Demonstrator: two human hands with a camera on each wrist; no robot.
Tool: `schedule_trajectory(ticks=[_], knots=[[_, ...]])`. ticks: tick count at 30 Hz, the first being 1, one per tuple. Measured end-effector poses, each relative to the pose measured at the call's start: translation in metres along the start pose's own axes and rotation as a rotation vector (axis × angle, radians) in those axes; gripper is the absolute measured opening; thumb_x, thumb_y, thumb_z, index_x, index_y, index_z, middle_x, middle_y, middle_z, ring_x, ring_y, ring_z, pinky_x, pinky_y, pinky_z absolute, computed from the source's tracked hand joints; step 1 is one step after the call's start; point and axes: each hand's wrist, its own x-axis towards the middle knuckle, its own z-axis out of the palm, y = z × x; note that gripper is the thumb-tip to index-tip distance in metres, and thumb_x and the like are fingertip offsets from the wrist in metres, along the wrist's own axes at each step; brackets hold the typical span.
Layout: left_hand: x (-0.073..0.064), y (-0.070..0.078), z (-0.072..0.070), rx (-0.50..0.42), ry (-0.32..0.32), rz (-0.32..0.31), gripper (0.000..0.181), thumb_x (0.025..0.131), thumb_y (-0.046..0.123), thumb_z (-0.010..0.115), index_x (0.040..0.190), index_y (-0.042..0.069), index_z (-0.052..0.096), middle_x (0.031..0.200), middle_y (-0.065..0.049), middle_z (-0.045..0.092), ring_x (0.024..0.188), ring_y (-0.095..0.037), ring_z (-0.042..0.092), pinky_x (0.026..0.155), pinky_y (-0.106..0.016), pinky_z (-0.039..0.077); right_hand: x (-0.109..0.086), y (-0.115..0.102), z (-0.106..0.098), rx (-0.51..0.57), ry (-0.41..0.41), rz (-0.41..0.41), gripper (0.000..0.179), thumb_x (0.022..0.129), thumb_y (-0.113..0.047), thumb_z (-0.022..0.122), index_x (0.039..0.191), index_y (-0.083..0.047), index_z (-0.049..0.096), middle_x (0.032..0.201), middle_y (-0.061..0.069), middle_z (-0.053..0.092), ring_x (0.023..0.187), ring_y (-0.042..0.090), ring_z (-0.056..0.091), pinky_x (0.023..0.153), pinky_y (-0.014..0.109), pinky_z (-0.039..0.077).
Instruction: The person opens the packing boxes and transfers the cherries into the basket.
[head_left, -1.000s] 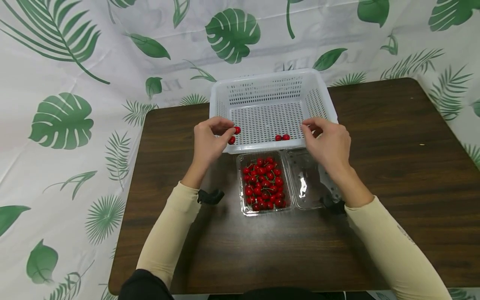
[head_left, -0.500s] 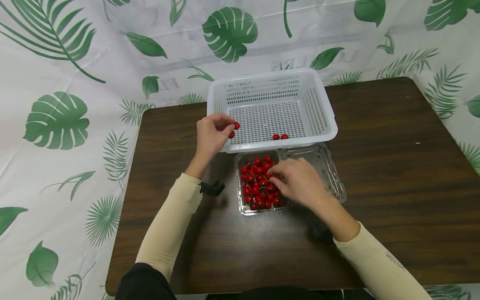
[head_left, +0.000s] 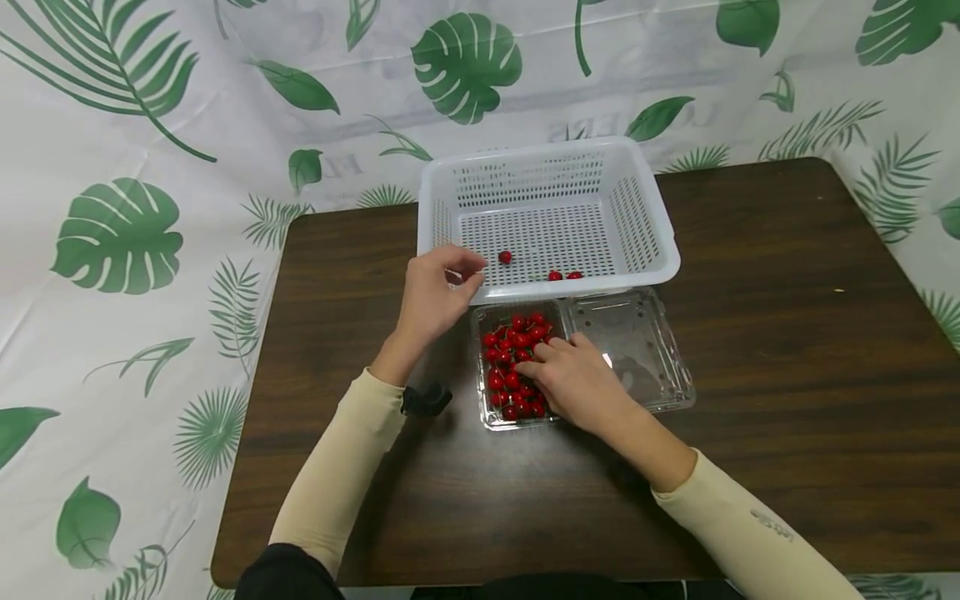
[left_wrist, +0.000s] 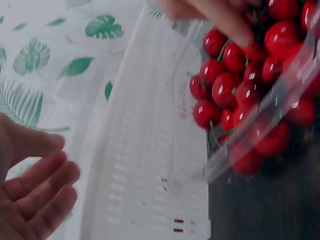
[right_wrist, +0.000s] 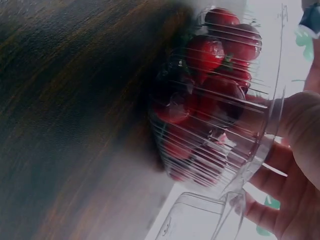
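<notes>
Over the front left rim of a white perforated plastic basket (head_left: 637,250), my left hand (head_left: 435,296) has its thumb and fingers apart. The left wrist view shows nothing between its fingers (left_wrist: 42,175). A cherry (head_left: 505,257) lies on the basket floor just right of that hand, and two more cherries (head_left: 555,276) lie by the front wall. My right hand (head_left: 577,379) reaches into a clear plastic clamshell box (head_left: 483,412) of red stemmed cherries (head_left: 496,380). Its index finger is extended onto them; other fingertips are partly hidden.
The box's clear lid (head_left: 637,333) lies folded out to the right, under the basket's front rim. Both stand on a dark wooden table (head_left: 787,350). A white leaf-patterned cloth (head_left: 360,92) hangs behind the table.
My right hand has gone from the basket's right side down into the box of cherries. A cherry by my left hand now lies free in the basket, and that hand's fingers have parted.
</notes>
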Motion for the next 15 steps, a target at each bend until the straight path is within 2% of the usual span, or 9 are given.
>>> schedule_trajectory(ticks=[3,7,10,12,15], knots=[[-0.004,0.012,0.004,0.033,-0.142,0.060,0.010,0.085,0.003,0.074,0.095,0.005,0.074,0.089,-0.004,0.071,0.075,-0.013,0.065,0.064,-0.031,0.055,-0.001,0.001,0.000,-0.023,-0.011,0.006,0.014,0.087,-0.018,0.075,0.100,-0.022,0.079,0.080,0.001,0.062,0.075,0.022,0.058,0.064,0.036,0.038],[-0.008,0.023,0.009,0.140,-0.435,0.130,0.016,0.085,0.006,0.074,0.101,0.006,0.074,0.093,-0.004,0.071,0.079,-0.013,0.064,0.070,-0.030,0.053,0.000,0.000,0.000,-0.070,-0.012,0.007,0.009,0.085,-0.021,0.076,0.093,-0.023,0.079,0.080,0.002,0.063,0.075,0.022,0.058,0.062,0.035,0.037],[-0.013,0.027,0.013,0.263,-0.637,0.168,0.018,0.085,0.008,0.075,0.103,0.007,0.075,0.094,-0.005,0.071,0.082,-0.016,0.064,0.074,-0.032,0.051,0.003,-0.002,0.002,-0.109,0.014,-0.022,0.006,0.085,-0.020,0.076,0.089,-0.023,0.078,0.079,0.002,0.061,0.075,0.022,0.057,0.061,0.034,0.035],[-0.018,0.027,0.018,0.348,-0.722,0.186,0.016,0.085,0.010,0.075,0.101,0.009,0.075,0.093,-0.003,0.070,0.082,-0.018,0.062,0.075,-0.033,0.050,0.004,-0.003,0.004,-0.127,0.028,-0.043,0.006,0.083,-0.017,0.076,0.085,-0.022,0.077,0.078,0.001,0.060,0.075,0.022,0.056,0.060,0.034,0.035],[-0.023,0.027,0.030,0.469,-0.777,0.197,0.007,0.086,0.014,0.074,0.092,0.012,0.073,0.084,-0.001,0.066,0.078,-0.019,0.061,0.074,-0.035,0.049,0.003,-0.003,0.006,-0.133,0.031,-0.048,0.011,0.078,-0.009,0.076,0.078,-0.020,0.075,0.074,0.000,0.058,0.074,0.021,0.054,0.061,0.033,0.034]])
